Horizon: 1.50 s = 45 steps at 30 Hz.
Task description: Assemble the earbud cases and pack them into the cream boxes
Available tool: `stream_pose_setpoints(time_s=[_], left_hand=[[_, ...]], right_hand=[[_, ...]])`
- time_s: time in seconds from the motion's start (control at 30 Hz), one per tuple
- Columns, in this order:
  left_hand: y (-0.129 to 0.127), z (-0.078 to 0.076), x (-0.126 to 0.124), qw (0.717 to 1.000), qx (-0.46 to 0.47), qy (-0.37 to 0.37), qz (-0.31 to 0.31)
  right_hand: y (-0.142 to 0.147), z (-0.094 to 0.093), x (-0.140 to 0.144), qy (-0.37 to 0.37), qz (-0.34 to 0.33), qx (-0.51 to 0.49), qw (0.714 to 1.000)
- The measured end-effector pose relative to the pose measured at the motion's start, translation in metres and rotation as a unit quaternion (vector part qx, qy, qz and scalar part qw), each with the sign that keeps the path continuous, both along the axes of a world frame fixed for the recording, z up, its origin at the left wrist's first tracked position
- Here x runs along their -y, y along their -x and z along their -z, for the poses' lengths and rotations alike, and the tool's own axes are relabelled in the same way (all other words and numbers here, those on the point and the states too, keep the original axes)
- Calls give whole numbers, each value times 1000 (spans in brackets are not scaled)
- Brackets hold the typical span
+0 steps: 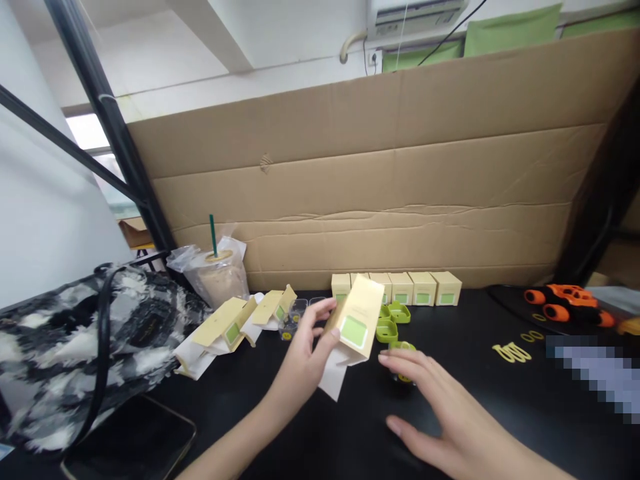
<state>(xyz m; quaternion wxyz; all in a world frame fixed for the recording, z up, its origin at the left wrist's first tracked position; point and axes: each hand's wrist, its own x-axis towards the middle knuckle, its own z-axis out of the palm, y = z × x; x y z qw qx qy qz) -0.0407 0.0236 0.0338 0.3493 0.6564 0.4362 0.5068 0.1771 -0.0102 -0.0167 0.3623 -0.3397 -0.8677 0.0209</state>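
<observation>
My left hand (315, 340) is closed around a pale yellow carton (361, 310) with a green window patch, tilted above the black table. A white flap (334, 379) hangs from the carton's lower end. My right hand (440, 407) is open, thumb spread away from the fingers. Its fingertips are close to a small clear container with a green lid (403, 346); whether they touch it I cannot tell. Behind that container lie several green lids or trays (387, 330). Small clear cups (289, 327) with yellow stickers sit left of my left hand, partly hidden.
Several closed cartons (421, 289) stand in a row by the cardboard wall (360, 180). Opened cartons (227, 327) lie at left, near a bagged drink cup (220, 273), a fluffy bag (150, 327) and a phone (133, 443). At right are yellow bands (511, 353) and an orange toy car (567, 303).
</observation>
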Motion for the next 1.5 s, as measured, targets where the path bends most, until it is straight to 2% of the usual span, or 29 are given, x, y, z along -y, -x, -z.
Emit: stream_pose_setpoints(time_s=[0.13,0.2,0.3,0.37,0.57,0.67,0.83,1.0,1.13,1.33,1.5], left_hand=[[-2,35,-5,995,68,59,33],[-1,47,-3,986,121,81,86],[0,57,3,954,191,121,199],[-1,61,6,933,212,158,243],[-2,65,8,906,225,225,279],[-1,66,9,898,219,216,313],[-2,64,11,868,229,171,405],[-4,65,11,892,209,162,366],[-5,64,12,902,206,176,336],[-6,57,14,913,215,183,293],[-6,55,13,919,215,189,270]], right_hand=[[7,11,2,58,-10,-10,998],[8,15,1,72,-15,-12,997],[9,18,-1,81,-14,-22,996],[8,18,-2,81,-15,-34,996],[8,15,-4,94,-18,-73,993],[8,15,-3,93,-10,-79,992],[9,18,-1,86,-2,-101,991],[9,22,1,82,-4,-116,990],[8,17,3,81,-22,-118,990],[8,2,5,27,-64,-31,997],[11,-1,5,-46,-92,30,994]])
